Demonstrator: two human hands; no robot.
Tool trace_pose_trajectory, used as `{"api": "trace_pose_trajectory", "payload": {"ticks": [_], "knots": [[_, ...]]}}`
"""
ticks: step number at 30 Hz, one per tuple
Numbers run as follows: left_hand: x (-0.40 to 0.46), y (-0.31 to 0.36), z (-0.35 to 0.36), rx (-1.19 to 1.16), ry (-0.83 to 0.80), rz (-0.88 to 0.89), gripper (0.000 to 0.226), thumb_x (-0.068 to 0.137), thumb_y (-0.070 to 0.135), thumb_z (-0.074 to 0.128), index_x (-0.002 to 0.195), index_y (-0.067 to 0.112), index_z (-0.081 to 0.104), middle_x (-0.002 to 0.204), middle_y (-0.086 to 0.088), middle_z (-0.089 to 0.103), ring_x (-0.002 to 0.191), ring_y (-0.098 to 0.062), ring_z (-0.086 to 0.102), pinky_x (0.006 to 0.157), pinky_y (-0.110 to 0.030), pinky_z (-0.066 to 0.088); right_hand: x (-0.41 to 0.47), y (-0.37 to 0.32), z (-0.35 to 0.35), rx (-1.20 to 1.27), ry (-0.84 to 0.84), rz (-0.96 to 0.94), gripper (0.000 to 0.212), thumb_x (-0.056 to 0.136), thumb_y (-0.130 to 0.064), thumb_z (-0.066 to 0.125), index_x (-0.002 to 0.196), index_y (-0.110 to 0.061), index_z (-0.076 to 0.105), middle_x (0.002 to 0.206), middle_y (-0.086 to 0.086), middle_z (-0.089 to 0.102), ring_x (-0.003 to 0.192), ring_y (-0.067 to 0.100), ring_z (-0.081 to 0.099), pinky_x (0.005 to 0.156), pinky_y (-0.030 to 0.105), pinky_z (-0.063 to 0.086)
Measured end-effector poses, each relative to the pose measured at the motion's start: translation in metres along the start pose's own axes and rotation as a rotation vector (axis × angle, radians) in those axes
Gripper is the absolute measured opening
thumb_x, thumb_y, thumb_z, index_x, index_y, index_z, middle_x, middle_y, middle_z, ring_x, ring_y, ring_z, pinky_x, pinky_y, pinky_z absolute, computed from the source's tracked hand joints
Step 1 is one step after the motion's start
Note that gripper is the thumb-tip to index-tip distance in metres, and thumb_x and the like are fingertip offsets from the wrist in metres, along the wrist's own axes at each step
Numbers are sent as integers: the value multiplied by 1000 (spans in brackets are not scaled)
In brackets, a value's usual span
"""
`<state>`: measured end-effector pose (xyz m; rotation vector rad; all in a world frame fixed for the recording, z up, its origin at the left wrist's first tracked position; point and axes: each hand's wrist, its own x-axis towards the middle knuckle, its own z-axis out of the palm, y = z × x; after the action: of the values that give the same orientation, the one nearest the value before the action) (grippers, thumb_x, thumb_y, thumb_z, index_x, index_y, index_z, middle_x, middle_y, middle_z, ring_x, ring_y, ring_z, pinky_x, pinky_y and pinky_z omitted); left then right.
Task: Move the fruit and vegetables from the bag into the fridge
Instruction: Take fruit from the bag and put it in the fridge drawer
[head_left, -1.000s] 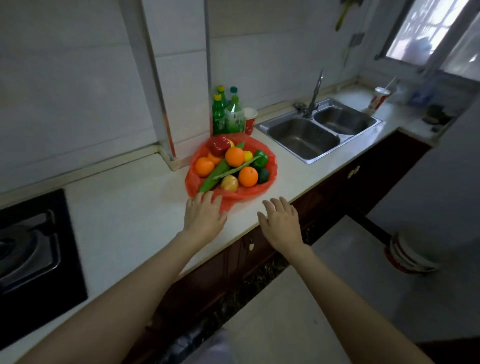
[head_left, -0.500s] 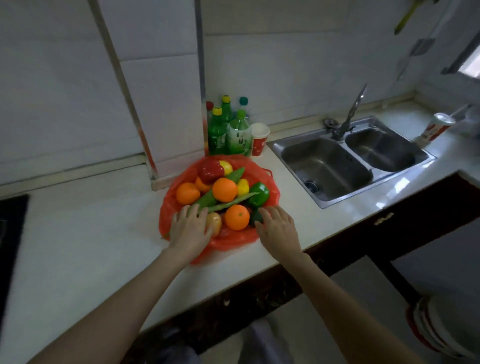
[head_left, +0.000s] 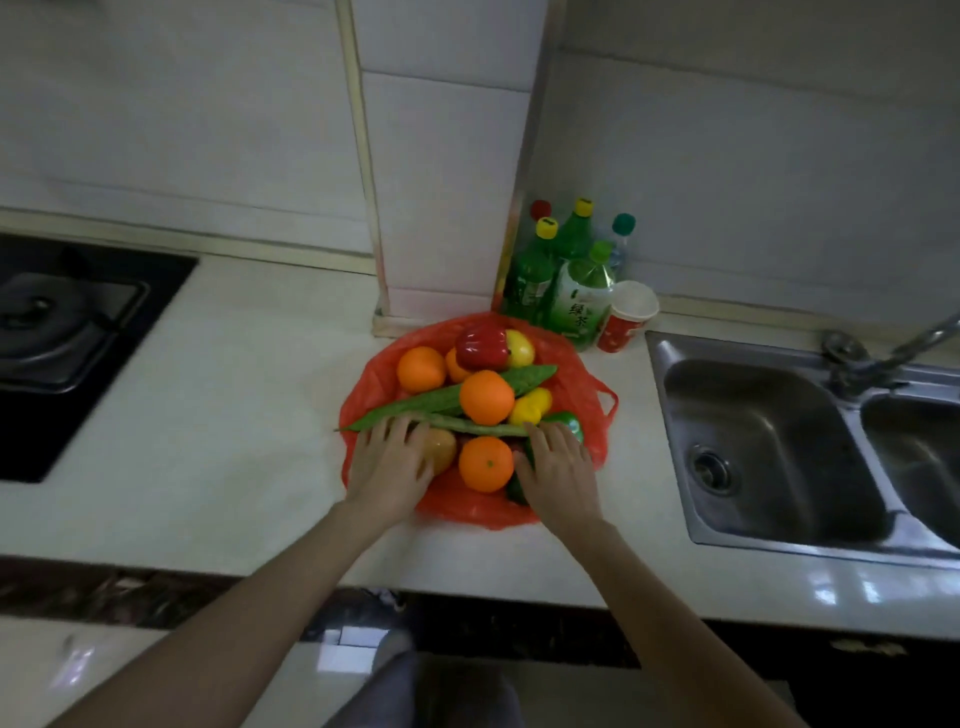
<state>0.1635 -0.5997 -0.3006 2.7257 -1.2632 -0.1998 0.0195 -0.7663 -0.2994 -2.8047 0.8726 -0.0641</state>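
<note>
An open red plastic bag (head_left: 586, 375) lies on the pale countertop (head_left: 218, 447), spread flat under a pile of produce. In it are three oranges (head_left: 485, 464), a red pepper (head_left: 482, 340), a lemon (head_left: 521, 349), a yellow pepper (head_left: 531, 405), a green pepper (head_left: 569, 420), a long green gourd (head_left: 431, 402) and a thin green bean (head_left: 480, 427). My left hand (head_left: 389, 467) lies flat on the pile's near left, partly covering a yellowish fruit (head_left: 441, 451). My right hand (head_left: 558, 473) rests on the near right, over dark green produce. Neither hand visibly grips anything.
Several green bottles (head_left: 576, 291) and a red paper cup (head_left: 626, 318) stand just behind the bag, against a tiled pillar (head_left: 447, 208). A steel double sink (head_left: 763, 452) with a tap (head_left: 893, 356) is on the right. A black gas hob (head_left: 62, 332) is on the left.
Both hands have gone forward from the counter edge onto the near side of the produce pile. The camera has moved closer and now looks more steeply down at the bag.
</note>
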Motion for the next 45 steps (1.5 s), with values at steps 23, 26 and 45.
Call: {"api": "trace_pose_trajectory", "payload": {"ticks": [23,26,45], "knots": [[44,-47,9,-85,8,69,46,91,32,48,135,17,46,140,-5,45,130,-29,37,105,-43,34,89,-43,21,121,25,89,78,79,-49,64,143,-22,30,133,6,47,114,26,50,79,36,51],[53,-34,9,-92,10,163,48,83,28,59,128,11,54,132,-11,53,124,-34,45,101,-46,40,80,-38,12,148,118,101,76,76,-47,67,140,-21,36,129,7,51,109,27,53,74,34,50],[109,-4,42,-58,-185,409,51,85,21,60,135,26,47,123,4,61,115,-20,50,92,-33,37,-25,17,-16,238,244,382,78,74,-42,75,139,-20,37,136,5,45,111,25,51,72,31,50]]}}
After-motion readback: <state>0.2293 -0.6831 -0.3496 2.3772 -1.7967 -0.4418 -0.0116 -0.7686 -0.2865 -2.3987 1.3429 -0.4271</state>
